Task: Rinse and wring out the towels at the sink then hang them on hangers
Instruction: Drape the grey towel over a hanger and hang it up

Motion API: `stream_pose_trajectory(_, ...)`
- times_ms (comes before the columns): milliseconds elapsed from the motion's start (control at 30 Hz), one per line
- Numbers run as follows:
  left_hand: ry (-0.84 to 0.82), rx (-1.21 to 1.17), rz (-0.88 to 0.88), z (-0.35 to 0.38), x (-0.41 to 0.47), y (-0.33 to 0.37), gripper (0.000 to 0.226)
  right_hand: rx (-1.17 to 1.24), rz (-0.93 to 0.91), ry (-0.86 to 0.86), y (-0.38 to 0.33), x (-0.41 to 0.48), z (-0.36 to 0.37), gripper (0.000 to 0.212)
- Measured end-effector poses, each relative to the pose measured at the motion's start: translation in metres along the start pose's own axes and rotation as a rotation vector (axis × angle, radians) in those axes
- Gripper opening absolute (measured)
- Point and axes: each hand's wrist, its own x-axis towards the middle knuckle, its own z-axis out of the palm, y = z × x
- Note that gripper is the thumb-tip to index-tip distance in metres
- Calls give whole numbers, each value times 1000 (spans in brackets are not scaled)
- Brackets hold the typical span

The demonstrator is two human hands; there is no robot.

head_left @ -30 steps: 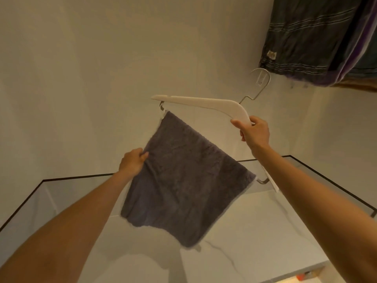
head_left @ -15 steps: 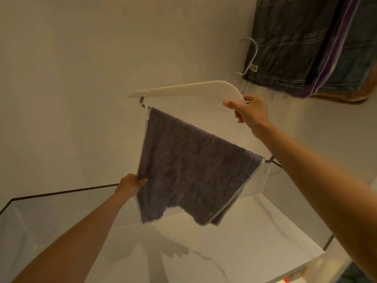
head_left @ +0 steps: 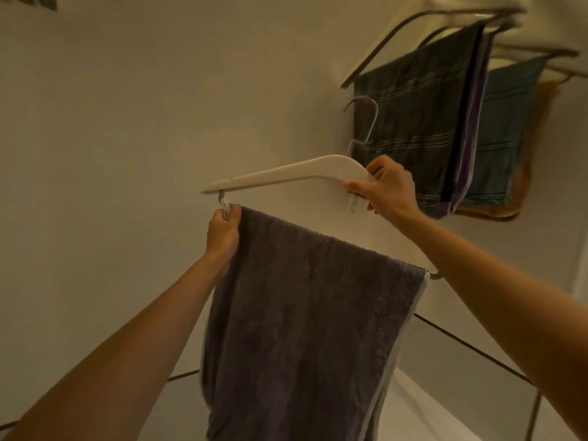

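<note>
A dark grey towel hangs folded over the lower bar of a white hanger with a metal hook. My right hand grips the hanger at its middle, just under the hook. My left hand pinches the towel's upper left corner at the bar's left end. The hanger is held up in the air, with its hook below a rail at the upper right.
Several towels on hangers hang from the rail: a striped dark green one, a purple edge, a teal one and a tan one. A plain wall is behind. A white marble-look surface with a dark edge lies below.
The hanger with the towel has risen toward the rail. My left hand has moved up from the towel's lower side edge to its top left corner. The view has tilted upward.
</note>
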Motion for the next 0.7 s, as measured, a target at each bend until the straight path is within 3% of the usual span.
stream_pose_trajectory(233, 52, -27, 179, 51, 78, 65, 36, -186, -90, 241, -21, 87, -38, 40)
stream_pose_trajectory(400, 116, -77, 252, 113, 125, 120, 4, -248, -171, 304, -27, 169, -75, 44)
stream_pose_trajectory(500, 130, -79, 248, 137, 147, 142, 24, -282, -232, 324, -27, 210, -88, 44)
stream_pose_trajectory(700, 121, -119, 280, 197, 200, 187, 26, -324, -298, 375, -25, 293, -114, 47)
